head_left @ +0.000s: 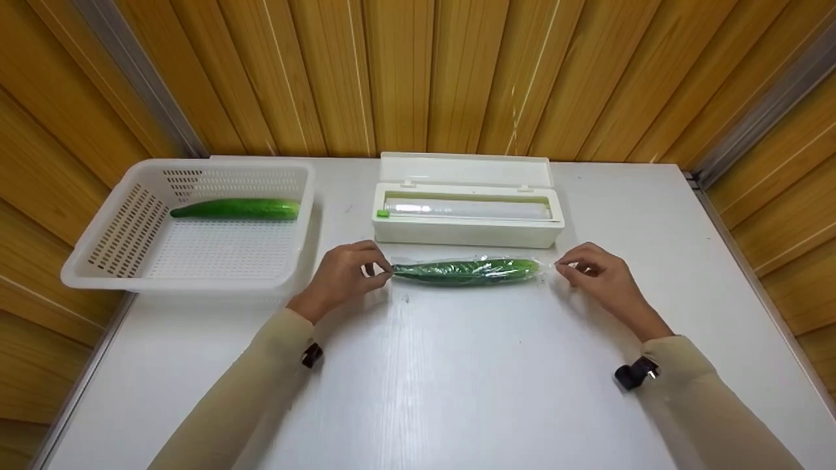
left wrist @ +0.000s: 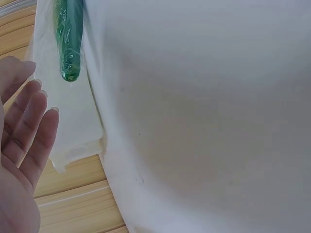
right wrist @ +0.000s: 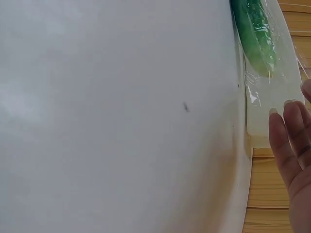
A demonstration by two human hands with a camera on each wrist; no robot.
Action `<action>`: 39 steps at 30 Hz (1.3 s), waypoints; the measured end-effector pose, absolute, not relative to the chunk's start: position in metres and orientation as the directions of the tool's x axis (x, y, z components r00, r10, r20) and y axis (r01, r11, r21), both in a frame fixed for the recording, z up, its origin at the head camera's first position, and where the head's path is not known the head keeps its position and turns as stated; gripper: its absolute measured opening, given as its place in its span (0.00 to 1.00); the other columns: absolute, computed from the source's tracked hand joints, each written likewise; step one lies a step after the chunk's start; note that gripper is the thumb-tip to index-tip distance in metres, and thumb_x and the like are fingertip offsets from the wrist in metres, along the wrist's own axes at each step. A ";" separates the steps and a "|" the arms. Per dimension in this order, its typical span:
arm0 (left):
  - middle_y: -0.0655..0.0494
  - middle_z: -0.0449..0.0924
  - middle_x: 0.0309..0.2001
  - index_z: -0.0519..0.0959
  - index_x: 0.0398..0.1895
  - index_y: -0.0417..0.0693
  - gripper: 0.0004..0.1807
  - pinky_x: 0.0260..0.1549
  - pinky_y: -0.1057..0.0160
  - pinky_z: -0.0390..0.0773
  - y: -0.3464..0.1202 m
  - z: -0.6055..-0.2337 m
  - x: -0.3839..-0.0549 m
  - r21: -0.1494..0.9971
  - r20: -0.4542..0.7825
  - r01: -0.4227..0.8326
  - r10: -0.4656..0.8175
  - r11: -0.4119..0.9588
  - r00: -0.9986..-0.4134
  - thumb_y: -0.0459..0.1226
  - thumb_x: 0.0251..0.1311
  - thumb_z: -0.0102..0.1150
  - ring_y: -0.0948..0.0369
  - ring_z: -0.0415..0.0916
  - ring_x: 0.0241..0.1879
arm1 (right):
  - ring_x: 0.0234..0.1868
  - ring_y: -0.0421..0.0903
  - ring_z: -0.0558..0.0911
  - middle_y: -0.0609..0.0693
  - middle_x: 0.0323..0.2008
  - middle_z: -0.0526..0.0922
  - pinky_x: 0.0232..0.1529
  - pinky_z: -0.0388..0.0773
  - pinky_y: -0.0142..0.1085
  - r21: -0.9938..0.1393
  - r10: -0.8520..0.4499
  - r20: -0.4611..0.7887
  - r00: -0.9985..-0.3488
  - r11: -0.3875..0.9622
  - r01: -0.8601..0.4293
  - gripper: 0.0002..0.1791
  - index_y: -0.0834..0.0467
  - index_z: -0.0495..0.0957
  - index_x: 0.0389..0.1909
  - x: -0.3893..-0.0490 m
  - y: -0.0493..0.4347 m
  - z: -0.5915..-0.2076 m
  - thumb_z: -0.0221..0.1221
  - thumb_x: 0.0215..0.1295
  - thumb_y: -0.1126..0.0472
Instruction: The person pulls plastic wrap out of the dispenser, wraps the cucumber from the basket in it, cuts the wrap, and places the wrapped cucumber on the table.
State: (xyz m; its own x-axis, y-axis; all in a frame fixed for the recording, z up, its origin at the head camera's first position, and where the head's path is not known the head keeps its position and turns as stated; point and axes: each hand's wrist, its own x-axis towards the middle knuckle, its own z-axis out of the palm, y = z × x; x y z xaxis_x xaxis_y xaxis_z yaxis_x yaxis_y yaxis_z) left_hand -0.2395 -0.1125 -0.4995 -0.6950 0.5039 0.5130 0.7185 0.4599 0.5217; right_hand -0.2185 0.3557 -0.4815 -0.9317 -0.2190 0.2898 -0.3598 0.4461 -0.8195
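Observation:
A cucumber wrapped in clear cling film lies crosswise in front of the white film box. At its darker left end, my left hand pinches the film between thumb and index finger. Beyond the paler right end, my right hand pinches the film's other end with its fingertips. The left wrist view shows the dark tip of the wrapped cucumber beside the left hand. In the right wrist view, film strands run from the wrapped cucumber towards the right hand, partly out of frame.
Behind the cucumber stands the white cling film box, its lid raised, with a film roll and green slider. On the left, a white basket holds an unwrapped cucumber. Wood-look panels border the white table.

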 end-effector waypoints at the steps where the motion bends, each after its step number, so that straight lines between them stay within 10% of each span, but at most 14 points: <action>1: 0.58 0.86 0.35 0.90 0.33 0.46 0.06 0.31 0.62 0.83 -0.112 -0.500 -0.240 0.515 0.511 0.719 0.506 0.467 -0.695 0.27 0.57 0.76 0.59 0.83 0.30 | 0.31 0.49 0.83 0.63 0.41 0.84 0.37 0.81 0.28 -0.814 -0.220 0.285 -0.933 0.459 -0.357 0.05 0.69 0.87 0.41 -0.221 0.358 -0.485 0.67 0.66 0.77; 39: 0.55 0.87 0.37 0.92 0.38 0.43 0.04 0.42 0.54 0.82 -0.087 -0.515 -0.256 0.535 0.168 0.381 0.347 0.754 -0.923 0.34 0.65 0.71 0.56 0.83 0.39 | 0.32 0.44 0.79 0.52 0.38 0.83 0.27 0.77 0.30 -0.706 -0.246 0.046 -0.968 0.677 -0.206 0.05 0.59 0.89 0.42 -0.253 0.354 -0.514 0.70 0.71 0.62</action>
State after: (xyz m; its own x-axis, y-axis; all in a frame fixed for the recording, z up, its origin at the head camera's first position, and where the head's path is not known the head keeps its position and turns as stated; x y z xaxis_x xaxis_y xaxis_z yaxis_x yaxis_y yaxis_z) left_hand -0.2559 -0.0874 -0.5155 -0.9227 0.3469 0.1683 0.3810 0.7540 0.5351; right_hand -0.2528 0.3543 -0.5144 -0.9682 -0.2460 0.0462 -0.2058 0.6773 -0.7063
